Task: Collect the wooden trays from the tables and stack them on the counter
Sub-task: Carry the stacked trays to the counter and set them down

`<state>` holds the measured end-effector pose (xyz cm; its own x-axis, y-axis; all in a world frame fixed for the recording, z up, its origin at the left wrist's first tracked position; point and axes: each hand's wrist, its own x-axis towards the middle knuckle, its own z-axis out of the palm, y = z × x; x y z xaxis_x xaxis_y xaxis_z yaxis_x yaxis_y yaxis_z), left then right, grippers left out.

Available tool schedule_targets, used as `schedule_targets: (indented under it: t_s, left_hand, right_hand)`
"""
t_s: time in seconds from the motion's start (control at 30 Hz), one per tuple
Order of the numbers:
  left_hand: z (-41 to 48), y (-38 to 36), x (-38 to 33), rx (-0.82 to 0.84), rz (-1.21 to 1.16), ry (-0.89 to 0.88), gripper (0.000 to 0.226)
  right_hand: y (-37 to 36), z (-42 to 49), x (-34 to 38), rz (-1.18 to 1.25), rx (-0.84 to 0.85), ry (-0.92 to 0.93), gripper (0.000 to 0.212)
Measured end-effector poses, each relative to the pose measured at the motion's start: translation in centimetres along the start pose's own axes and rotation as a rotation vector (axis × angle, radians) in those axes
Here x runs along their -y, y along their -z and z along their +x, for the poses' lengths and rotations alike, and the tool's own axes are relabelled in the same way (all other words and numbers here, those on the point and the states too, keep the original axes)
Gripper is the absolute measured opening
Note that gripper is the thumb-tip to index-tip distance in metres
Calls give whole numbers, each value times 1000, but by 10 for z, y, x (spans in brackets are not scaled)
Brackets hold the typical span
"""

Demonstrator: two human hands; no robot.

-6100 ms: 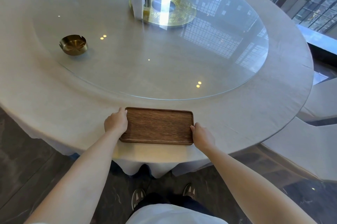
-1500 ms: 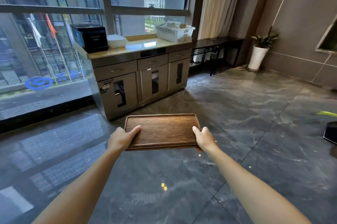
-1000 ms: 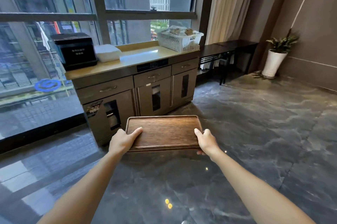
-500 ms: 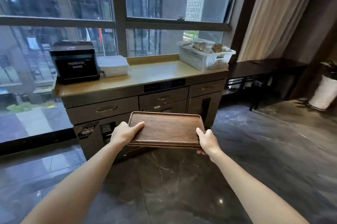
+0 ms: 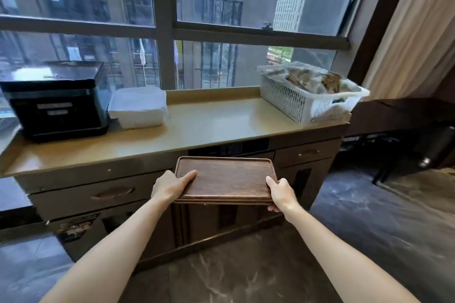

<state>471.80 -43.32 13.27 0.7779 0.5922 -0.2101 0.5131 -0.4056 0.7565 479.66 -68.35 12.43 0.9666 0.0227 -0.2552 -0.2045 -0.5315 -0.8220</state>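
Head view: carried stacked wooden trays, left hand and right hand fingers gripping opposite ends; next, probably lowering onto desk front edge.

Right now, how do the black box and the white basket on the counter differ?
The black box is solid, dark and glossy with a closed flat top; the white basket is perforated plastic and open on top. The black box stands at the counter's left end, the white basket at its right end, holding bagged items. Both sit on the counter by the window.
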Motion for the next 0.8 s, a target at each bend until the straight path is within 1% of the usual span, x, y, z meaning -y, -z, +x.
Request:
schedule_targets:
  t_s: [0.13, 0.23, 0.4, 0.53, 0.63, 0.8]
  left_hand:
    - [77, -7, -46, -20, 1, -8, 73]
    - [128, -14, -73, -49, -9, -5, 70]
    - [215, -34, -102, -103, 6, 68, 68]
    - [289, -56, -120, -131, -19, 148, 70]
    - [349, -69, -137, -170, 5, 196, 72]
    - [432, -89, -167, -207, 48, 249, 67]
  right_hand:
    - [3, 84, 45, 6, 20, 23, 45]
    - [2, 147, 72, 10, 56, 43, 36]
    - [-15, 257, 108, -33, 108, 67, 40]
    - [-36, 351, 129, -67, 165, 97, 34]
    - [-50, 421, 148, -102, 216, 121, 32]
    - [-66, 518, 179, -167, 259, 124, 31]
